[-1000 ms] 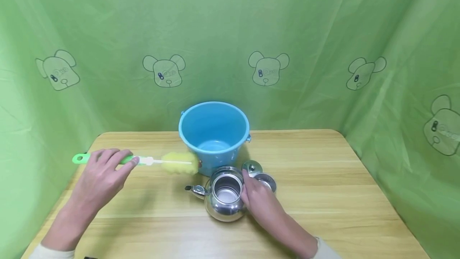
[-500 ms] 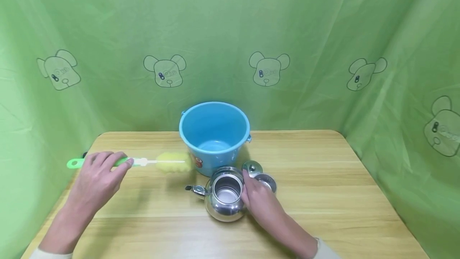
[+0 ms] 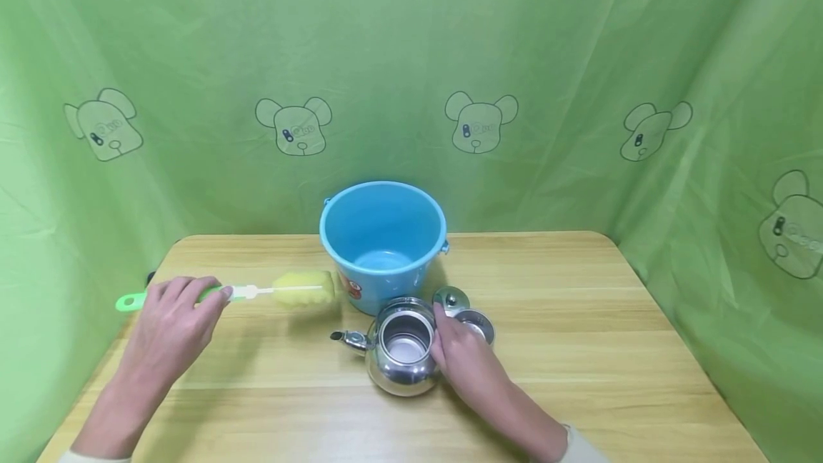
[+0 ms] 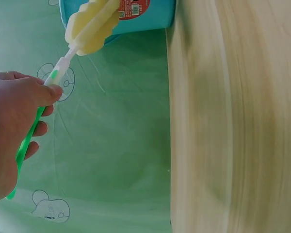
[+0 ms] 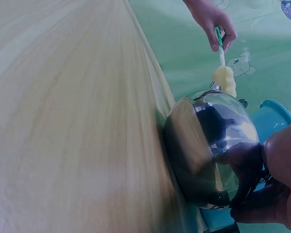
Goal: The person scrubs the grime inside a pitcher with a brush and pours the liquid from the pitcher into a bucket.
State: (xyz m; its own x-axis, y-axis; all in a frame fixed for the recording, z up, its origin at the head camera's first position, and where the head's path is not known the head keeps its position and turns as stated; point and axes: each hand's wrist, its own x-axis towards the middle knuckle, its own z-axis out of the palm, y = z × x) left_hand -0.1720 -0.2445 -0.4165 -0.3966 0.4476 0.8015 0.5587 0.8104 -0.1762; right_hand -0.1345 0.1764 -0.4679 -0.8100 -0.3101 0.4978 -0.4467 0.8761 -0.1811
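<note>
My left hand [image 3: 172, 324] grips the green handle of a sponge bottle brush [image 3: 302, 289], held level above the table's left half. Its yellow sponge head points right, at the left of the blue bucket [image 3: 389, 283] in the head view. A shiny steel teapot [image 3: 403, 379] stands lidless in front of the bucket, spout to the left and mouth up. On its right side my right hand [image 3: 468, 361] grips it opposite the spout; the handle is hidden in the hand. In the right wrist view, curled fingers [image 5: 262, 204] sit right at the pot's polished wall.
Behind the right hand lie a round metal lid [image 3: 452, 298] with a knob and a small steel cup-like insert [image 3: 479, 324], partly covered. All stand on a wooden table [image 3: 579, 334]. Green curtains [image 3: 386, 56] with bear-head prints enclose the back and sides.
My left hand has drawn the bottle brush left and slightly down, so its sponge no longer overlaps the bucket and the bucket's red sticker shows. The right hand and teapot have stayed put.
</note>
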